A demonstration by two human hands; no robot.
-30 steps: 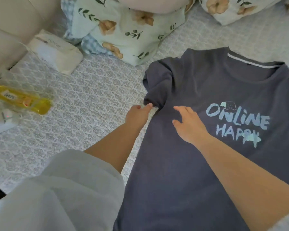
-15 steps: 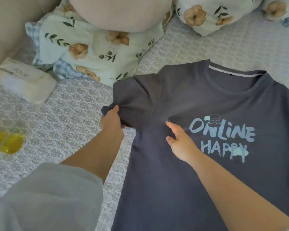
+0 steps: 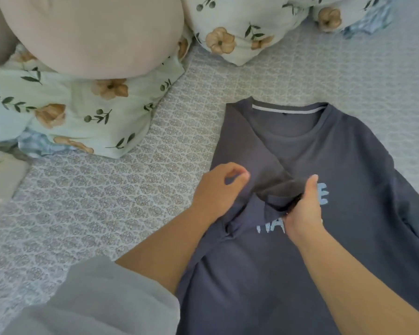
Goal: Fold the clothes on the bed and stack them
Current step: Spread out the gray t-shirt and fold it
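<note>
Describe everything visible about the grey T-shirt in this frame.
The grey T-shirt lies front-up on the patterned bedspread, soft knit with a ribbed round collar and pale blue lettering, partly covered. Its sleeve on the image's left is folded diagonally across the chest. The right hand grips that sleeve's end; the left hand hovers at the fold, fingers loosely curled.

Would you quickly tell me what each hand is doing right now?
Left hand: fingers loosely curled, holding nothing, resting on the grey T-shirt.
Right hand: gripping the T-shirt's folded-over sleeve.
</note>
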